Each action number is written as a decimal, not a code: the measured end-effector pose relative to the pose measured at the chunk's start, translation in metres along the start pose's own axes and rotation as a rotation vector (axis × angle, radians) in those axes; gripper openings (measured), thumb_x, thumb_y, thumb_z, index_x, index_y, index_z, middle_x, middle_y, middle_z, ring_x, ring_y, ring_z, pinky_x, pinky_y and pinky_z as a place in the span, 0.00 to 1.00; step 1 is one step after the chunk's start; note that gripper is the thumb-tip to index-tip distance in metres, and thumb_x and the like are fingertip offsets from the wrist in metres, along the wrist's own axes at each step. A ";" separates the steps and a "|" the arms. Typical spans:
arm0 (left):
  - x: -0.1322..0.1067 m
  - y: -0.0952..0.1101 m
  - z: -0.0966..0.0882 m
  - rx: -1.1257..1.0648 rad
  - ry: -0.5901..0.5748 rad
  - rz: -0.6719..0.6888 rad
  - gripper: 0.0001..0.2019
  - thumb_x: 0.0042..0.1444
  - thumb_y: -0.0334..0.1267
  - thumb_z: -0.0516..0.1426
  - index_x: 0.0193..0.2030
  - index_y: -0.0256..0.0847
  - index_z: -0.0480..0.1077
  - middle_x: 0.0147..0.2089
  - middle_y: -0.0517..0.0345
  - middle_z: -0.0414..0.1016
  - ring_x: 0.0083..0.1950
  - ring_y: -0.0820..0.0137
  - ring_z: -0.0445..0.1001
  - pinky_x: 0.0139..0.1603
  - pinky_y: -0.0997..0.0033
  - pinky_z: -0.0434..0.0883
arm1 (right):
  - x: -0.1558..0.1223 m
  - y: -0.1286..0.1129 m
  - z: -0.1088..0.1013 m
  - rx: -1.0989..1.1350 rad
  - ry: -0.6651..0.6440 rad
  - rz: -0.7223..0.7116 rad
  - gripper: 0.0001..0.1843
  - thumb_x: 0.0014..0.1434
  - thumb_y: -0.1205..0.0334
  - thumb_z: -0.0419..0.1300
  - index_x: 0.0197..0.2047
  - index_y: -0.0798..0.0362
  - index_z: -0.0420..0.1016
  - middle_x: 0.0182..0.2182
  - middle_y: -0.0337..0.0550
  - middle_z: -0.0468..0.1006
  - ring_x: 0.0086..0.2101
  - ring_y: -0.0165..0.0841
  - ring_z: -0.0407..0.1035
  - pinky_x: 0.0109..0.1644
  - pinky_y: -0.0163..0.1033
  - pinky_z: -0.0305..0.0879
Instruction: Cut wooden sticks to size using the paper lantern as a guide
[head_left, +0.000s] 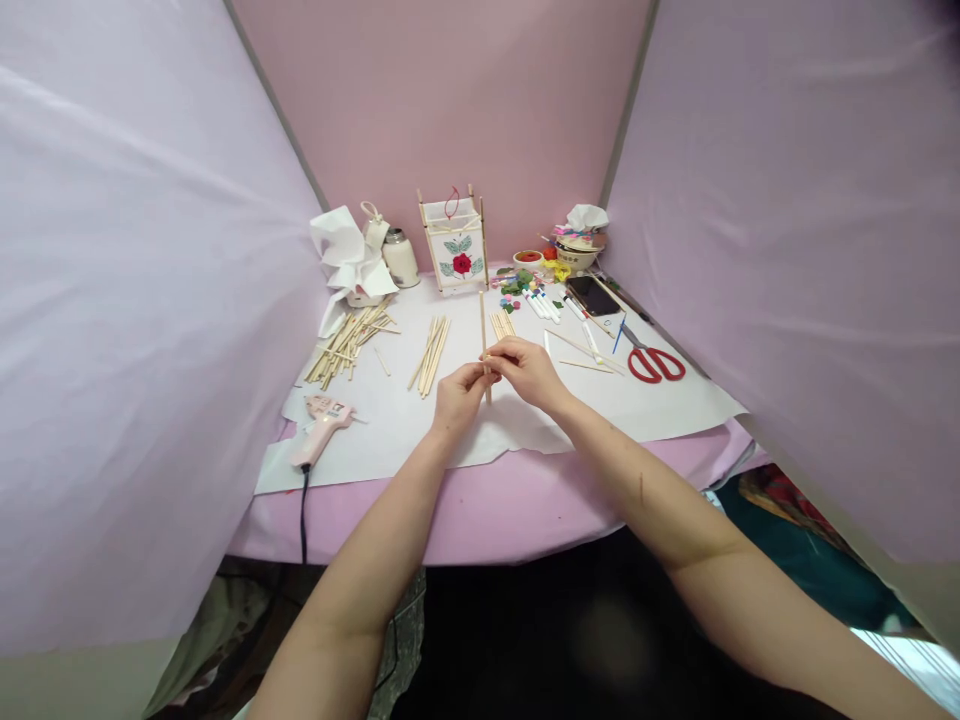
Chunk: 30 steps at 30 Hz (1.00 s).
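A thin wooden stick (483,318) stands nearly upright in front of me, gripped at mid-length between both hands. My left hand (461,395) pinches it from the left, its fingertips close to those of the right. From the other side my right hand (527,370) closes its fingers on the same stick. A sorted row of sticks (429,357) lies left of the hands, and a second row (502,324) is partly hidden behind the right hand. Farther back stands a lantern-like stick frame (459,240) with white panels, a red flower and green leaves.
A loose stick pile (349,345) and a pink glue gun (322,430) with its cord lie on the left. On the right are red-handled scissors (654,364), a black phone (595,295) and white markers (541,305). A cream jar (400,258) stands at the back left.
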<state>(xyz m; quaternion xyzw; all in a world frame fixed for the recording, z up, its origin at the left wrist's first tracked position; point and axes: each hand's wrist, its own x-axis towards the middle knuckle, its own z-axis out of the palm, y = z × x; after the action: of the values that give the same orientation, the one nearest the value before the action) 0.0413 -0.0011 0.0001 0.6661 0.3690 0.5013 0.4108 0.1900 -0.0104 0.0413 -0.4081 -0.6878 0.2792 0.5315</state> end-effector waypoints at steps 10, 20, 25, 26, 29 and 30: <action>-0.003 0.001 0.007 -0.156 0.113 -0.027 0.12 0.54 0.41 0.61 0.42 0.37 0.75 0.42 0.51 0.79 0.46 0.63 0.78 0.53 0.60 0.73 | 0.003 -0.004 0.000 -0.050 -0.006 -0.022 0.07 0.57 0.63 0.59 0.31 0.51 0.77 0.32 0.41 0.74 0.34 0.32 0.69 0.40 0.38 0.63; -0.004 0.004 0.007 -0.098 0.120 -0.015 0.12 0.56 0.43 0.59 0.42 0.39 0.77 0.42 0.53 0.80 0.46 0.64 0.78 0.52 0.63 0.73 | 0.004 -0.002 0.002 -0.009 -0.019 0.011 0.06 0.56 0.62 0.59 0.31 0.51 0.78 0.31 0.41 0.73 0.33 0.31 0.69 0.39 0.38 0.65; -0.004 0.005 0.007 -0.070 0.113 0.001 0.12 0.56 0.44 0.59 0.43 0.40 0.77 0.42 0.54 0.80 0.45 0.64 0.78 0.52 0.62 0.73 | 0.001 -0.004 -0.005 0.027 -0.023 0.029 0.08 0.57 0.60 0.59 0.37 0.50 0.79 0.34 0.41 0.74 0.32 0.31 0.69 0.38 0.38 0.66; -0.004 0.005 0.007 -0.082 0.121 -0.006 0.12 0.56 0.43 0.60 0.42 0.39 0.77 0.41 0.53 0.80 0.45 0.63 0.78 0.52 0.62 0.73 | -0.001 -0.003 -0.012 0.018 -0.012 0.038 0.11 0.57 0.59 0.59 0.41 0.49 0.78 0.35 0.41 0.74 0.32 0.31 0.69 0.38 0.38 0.66; -0.004 0.005 0.008 -0.114 0.149 -0.042 0.12 0.54 0.43 0.61 0.41 0.39 0.77 0.40 0.53 0.80 0.44 0.62 0.79 0.52 0.60 0.73 | -0.008 0.008 -0.051 -0.068 0.104 0.130 0.15 0.58 0.57 0.58 0.48 0.50 0.75 0.34 0.41 0.75 0.33 0.31 0.68 0.40 0.40 0.65; -0.004 0.005 0.008 -0.116 0.156 -0.052 0.11 0.54 0.42 0.61 0.41 0.39 0.77 0.40 0.52 0.80 0.44 0.62 0.79 0.52 0.60 0.73 | -0.011 0.014 -0.070 -0.128 0.175 0.180 0.14 0.57 0.57 0.58 0.46 0.52 0.75 0.33 0.41 0.75 0.33 0.32 0.68 0.41 0.41 0.64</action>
<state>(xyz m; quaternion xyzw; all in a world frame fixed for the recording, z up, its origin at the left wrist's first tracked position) 0.0488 -0.0082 0.0014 0.5904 0.3871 0.5615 0.4317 0.2619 -0.0163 0.0440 -0.5239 -0.6157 0.2447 0.5353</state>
